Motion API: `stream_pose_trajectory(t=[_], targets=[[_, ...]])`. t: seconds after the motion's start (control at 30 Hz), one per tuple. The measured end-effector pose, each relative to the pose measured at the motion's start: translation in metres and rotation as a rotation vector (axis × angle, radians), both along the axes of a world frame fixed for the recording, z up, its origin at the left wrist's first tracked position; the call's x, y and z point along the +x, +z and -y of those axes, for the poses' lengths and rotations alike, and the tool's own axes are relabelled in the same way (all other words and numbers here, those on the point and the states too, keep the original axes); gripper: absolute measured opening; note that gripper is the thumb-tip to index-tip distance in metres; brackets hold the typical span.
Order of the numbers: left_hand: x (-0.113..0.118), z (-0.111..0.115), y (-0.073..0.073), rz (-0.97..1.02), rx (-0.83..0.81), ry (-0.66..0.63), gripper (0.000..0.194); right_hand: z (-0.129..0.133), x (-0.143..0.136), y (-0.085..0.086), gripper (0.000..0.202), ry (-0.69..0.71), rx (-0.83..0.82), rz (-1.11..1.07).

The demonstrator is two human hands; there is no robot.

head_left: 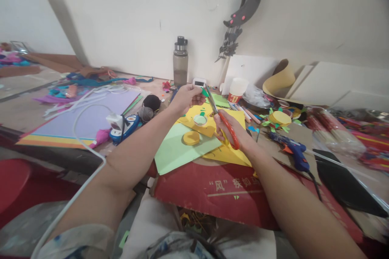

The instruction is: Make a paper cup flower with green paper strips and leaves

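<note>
My left hand (pixel 189 99) pinches a small piece of green paper (pixel 205 92) above the middle of the table. Around the handles of red-handled scissors (pixel 228 128) my right hand (pixel 231 127) is closed, with the blades pointing up and left toward the green paper. Below the hands lie yellow paper (pixel 235 153) and a light green sheet (pixel 173 151). A round yellow disc (pixel 191 138) rests on the light green sheet, and near it is a ring-shaped piece with a pale green centre (pixel 199 119). Small green scraps are scattered on the yellow paper.
A blue glue gun (pixel 293 151) lies at right near a yellow-and-green paper turtle-like shape (pixel 279 118). A bottle (pixel 180 62) and a paper cup (pixel 237 90) stand at the back. On the left are a power strip (pixel 124 129) with a white cable and lilac sheets (pixel 91 109).
</note>
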State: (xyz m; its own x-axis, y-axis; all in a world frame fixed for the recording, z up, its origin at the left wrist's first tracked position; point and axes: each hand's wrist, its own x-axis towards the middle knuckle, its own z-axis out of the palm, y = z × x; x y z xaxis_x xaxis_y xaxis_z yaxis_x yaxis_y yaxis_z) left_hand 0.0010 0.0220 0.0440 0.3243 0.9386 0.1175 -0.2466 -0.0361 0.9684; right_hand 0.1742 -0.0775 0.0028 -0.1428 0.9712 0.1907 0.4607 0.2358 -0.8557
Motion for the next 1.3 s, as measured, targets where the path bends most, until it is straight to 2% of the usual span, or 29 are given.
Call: stream_pose_trajectory(t=[0.2,0.33,0.97,1.3], targets=[[0.0004,0.0006,0.0005,-0.009,0.009,0.003,0.015,0.0040,-0.0051,0.0040,0.051,0.016,-0.109,-0.176],[0.0002,-0.0001,-0.0003,-0.006,0.014,-0.006,0.013,0.0048,-0.0075,0.0049,0.053,0.000,-0.121,-0.226],[0.0001,0.0002,0.0003,0.011,0.021,-0.004,0.014,0.0028,-0.0037,0.0019,0.048,-0.015,-0.089,-0.157],[-0.0002,0.0008,-0.0020,0.001,-0.004,-0.030,0.013,0.0045,-0.0057,0.0062,0.046,-0.121,-0.118,-0.095]])
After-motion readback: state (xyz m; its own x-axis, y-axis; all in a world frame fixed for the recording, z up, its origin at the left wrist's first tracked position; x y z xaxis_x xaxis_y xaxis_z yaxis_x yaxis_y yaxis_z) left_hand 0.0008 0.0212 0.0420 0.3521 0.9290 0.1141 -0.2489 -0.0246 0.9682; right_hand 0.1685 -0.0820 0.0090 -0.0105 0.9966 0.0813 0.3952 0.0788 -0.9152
